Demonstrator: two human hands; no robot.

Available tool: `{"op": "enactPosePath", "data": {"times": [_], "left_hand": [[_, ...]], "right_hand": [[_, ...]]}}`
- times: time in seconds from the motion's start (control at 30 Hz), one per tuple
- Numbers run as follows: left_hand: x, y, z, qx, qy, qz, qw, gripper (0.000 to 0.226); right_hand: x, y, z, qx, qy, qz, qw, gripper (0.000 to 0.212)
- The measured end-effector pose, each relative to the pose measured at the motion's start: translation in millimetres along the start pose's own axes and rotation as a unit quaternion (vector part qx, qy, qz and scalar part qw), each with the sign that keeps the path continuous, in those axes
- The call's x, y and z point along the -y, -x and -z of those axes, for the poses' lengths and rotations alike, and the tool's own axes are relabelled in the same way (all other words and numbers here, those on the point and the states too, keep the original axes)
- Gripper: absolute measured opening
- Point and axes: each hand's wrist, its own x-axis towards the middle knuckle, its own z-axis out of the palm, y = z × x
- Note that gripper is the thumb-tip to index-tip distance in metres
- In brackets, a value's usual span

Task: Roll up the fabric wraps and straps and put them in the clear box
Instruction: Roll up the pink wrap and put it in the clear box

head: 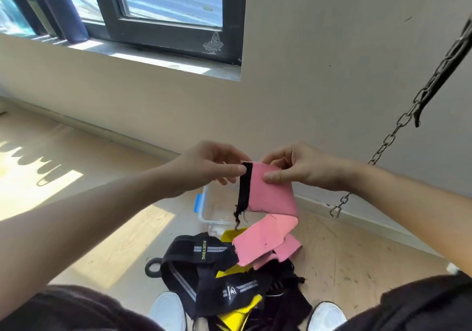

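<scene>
Head view looks down past two bare forearms that come in from the lower corners and meet mid-frame, held up above the floor (102, 254). The left hand (207, 167) pinches the black strip (245, 185) that edges the pink wrap (270, 192), thumb laid flat toward the strip's top and the other fingers curled behind. The right hand (304, 169) pinches the wrap's upper edge just beside it, thumb pressed on the pink face and fingers folded over the back. From the hands the wrap hangs down, folds back on itself, and its lower end lies on the pile of black wraps (201, 266) and yellow pieces (231, 236) between two white shoes (169, 310). A frayed thread dangles from the strip's lower end. The clear box (204, 209), with a blue latch, sits on the floor beyond the pile, partly hidden by the hands and the wrap. A black ring (152, 268) lies at the pile's left edge. At right a chain (383, 146) slants down to a clip near the wall.
</scene>
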Motion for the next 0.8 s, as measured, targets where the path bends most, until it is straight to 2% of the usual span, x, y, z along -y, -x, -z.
{"op": "enactPosePath", "data": {"times": [0.13,0.3,0.4,0.5,0.6,0.67,0.8], "left_hand": [[-3,2,-1,0.037,-0.008,0.044,0.998,0.021],[-11,3,0,0.04,0.02,0.043,0.998,0.012],[-15,5,5,-0.016,0.058,0.041,0.997,0.015],[-17,5,6,-0.105,0.074,0.028,0.991,0.015],[-17,5,2,-0.16,0.081,0.004,0.984,0.012],[-17,5,-1,-0.179,0.073,-0.011,0.981,0.011],[-18,5,-5,-0.209,0.058,-0.024,0.976,0.01]], "right_hand": [[-3,-4,-4,-0.002,0.008,0.005,1.0,0.024],[0,-9,-11,-0.025,0.016,0.011,0.999,0.029],[7,-9,-13,-0.079,0.015,-0.012,0.997,0.054],[14,-7,-17,-0.078,-0.045,-0.036,0.995,0.062],[22,-7,-28,-0.068,-0.072,-0.016,0.995,0.06],[25,-10,-32,-0.109,-0.083,-0.005,0.991,0.056],[28,-9,-32,-0.145,-0.12,0.015,0.982,0.035]]}}
